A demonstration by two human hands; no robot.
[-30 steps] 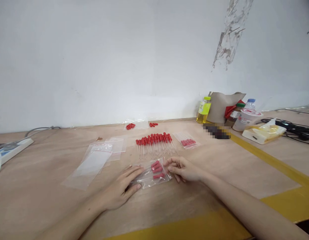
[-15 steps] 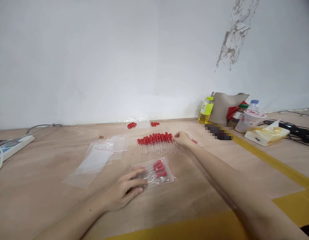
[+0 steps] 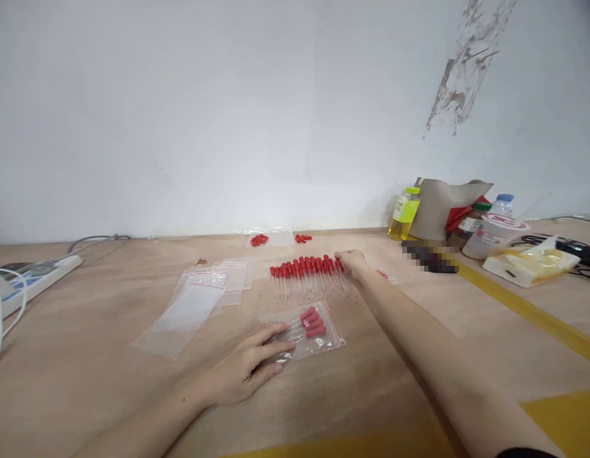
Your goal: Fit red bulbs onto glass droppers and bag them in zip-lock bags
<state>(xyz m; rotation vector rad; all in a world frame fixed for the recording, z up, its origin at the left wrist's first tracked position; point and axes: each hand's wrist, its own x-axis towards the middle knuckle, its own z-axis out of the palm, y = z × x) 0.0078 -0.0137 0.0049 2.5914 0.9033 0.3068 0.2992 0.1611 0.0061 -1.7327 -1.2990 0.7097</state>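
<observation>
My left hand (image 3: 257, 359) lies with fingers spread on the left end of a clear zip bag (image 3: 330, 343). Inside the bag are several droppers (image 3: 314, 322) with red rubber bulbs and thin clear stems. Behind it stretches a row of similar droppers (image 3: 302, 267), side by side, bulbs toward the wall. At the right end of this row my right hand (image 3: 353, 261) is closed in a pinch on the red bulb of a dropper (image 3: 339, 263). Its fingertips partly cover that bulb. Just beyond the right hand another clear bag (image 3: 388, 275) with something red shows in part.
Flat clear zip bags (image 3: 190, 305) overlap at left. Loose red bulbs (image 3: 259, 240) lie near the wall on clear plastic. A power strip (image 3: 42, 283) sits far left. At right are a yellow-green bottle (image 3: 404, 215), a lidded cup (image 3: 495, 235), a tissue pack (image 3: 531, 262) and black cables.
The view has swung slightly left. My right hand stays at the row's right end, where the stems now reach a little farther right. My left hand remains on the bag.
</observation>
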